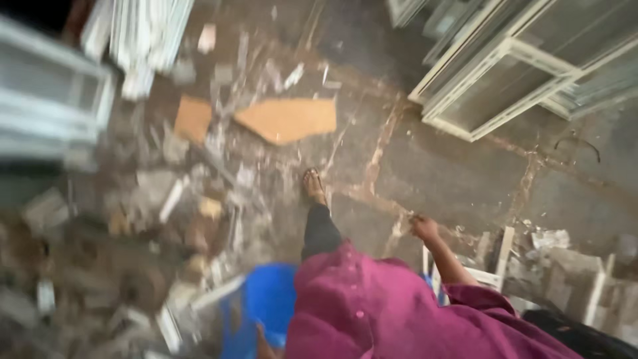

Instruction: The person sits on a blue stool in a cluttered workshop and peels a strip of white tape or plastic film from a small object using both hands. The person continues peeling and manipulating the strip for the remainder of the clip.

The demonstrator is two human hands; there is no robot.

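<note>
Looking straight down, the head camera catches the person's magenta tunic [399, 312] filling the bottom of the view, blurred by motion. Low at the frame's edge, the left hand [264, 347] is barely a sliver against the blue plastic tub [262, 299]; it appears to touch the tub's side, but whether its fingers are clasped or spread cannot be told. Out to the right, the right hand [423, 228] hangs at the end of a bare forearm, fingers loosely curled together with nothing visibly in them, just above a white frame piece [488, 274] lying on the floor. One foot in a sandal [314, 187] is planted ahead on the cracked concrete floor [438, 173], dark trouser leg above it. Left of the foot, a heap of rubble and scraps [166, 219] spreads wide. Further on, two cardboard pieces [289, 119] lie flat. At the far right, white window frames [512, 73] are stacked; more white frames [53, 100] stand far left.
</note>
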